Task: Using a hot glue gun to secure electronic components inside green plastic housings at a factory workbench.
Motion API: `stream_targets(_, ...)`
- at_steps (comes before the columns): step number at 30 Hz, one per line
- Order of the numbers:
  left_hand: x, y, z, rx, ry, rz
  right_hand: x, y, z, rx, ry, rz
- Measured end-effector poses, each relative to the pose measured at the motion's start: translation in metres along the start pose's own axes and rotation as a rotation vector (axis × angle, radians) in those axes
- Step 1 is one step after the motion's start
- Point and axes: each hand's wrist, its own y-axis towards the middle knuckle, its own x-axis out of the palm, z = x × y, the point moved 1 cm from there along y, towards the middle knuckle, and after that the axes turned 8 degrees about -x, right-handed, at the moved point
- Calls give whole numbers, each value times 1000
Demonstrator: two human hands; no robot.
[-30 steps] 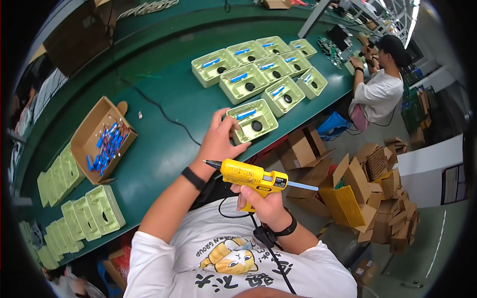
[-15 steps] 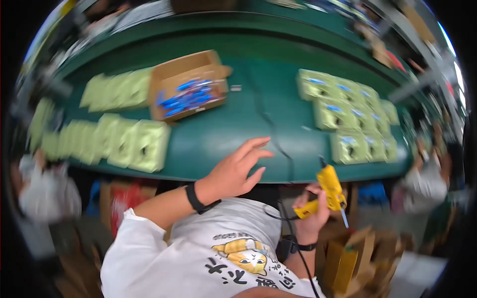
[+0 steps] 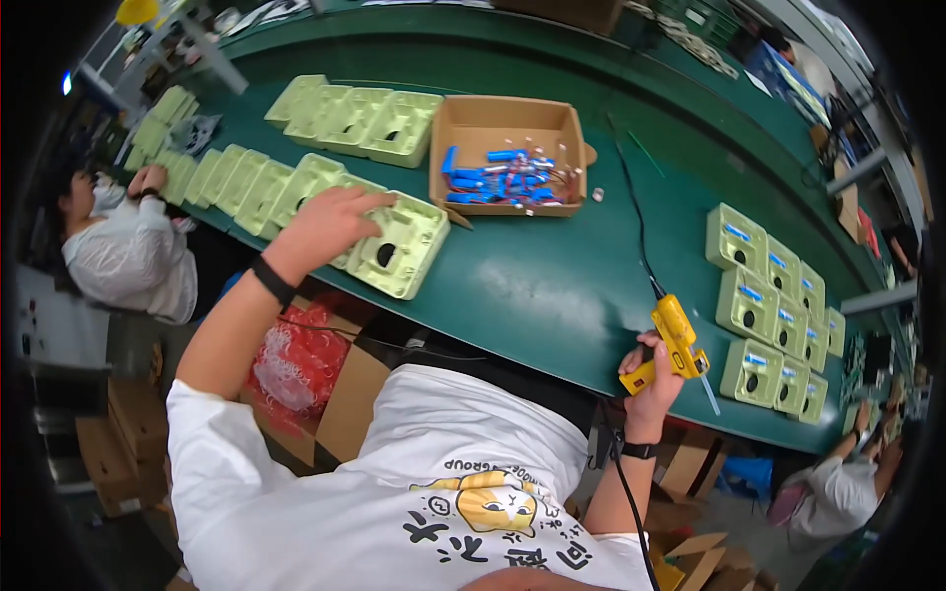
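My left hand (image 3: 330, 229) reaches over the near row of pale green plastic housings on the left, fingers stretched out. Its fingertips lie over the upper edge of the end housing (image 3: 422, 236), which has a round black piece inside; whether they touch it I cannot tell. My right hand (image 3: 652, 386) is wrapped round the handle of a yellow glue gun (image 3: 675, 325) at the table's near edge. A translucent glue stick (image 3: 710, 396) sticks out of the gun's back, and its nozzle points away from me. Between the hands is bare green table (image 3: 522, 295).
An open cardboard box (image 3: 507, 113) holds several blue batteries with wires. More green housings (image 3: 744, 300), with blue pieces inside, stand in rows at the right. A black cable (image 3: 636, 217) crosses the table. People sit at the left (image 3: 128, 246) and right (image 3: 838, 497).
My left hand has moved left from the middle of the table to the near row of housings. The view has swung left. The glue gun stays in my right hand.
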Motion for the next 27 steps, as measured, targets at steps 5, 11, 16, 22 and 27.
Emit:
stream_targets(5,-42,14,54,75,20,-49,3,-2,1,3,-5,18)
stream_targets(11,-19,72,149,199,-157,-26,0,0,4,-4,10,-4)
stream_targets(16,19,122,188,218,-382,75,-2,-3,0,-11,113,12)
stream_targets(22,-15,141,161,-66,-508,204,-1,-4,5,4,101,30)
stream_targets(27,2,208,56,-392,-669,251,-4,-5,3,-14,144,22)
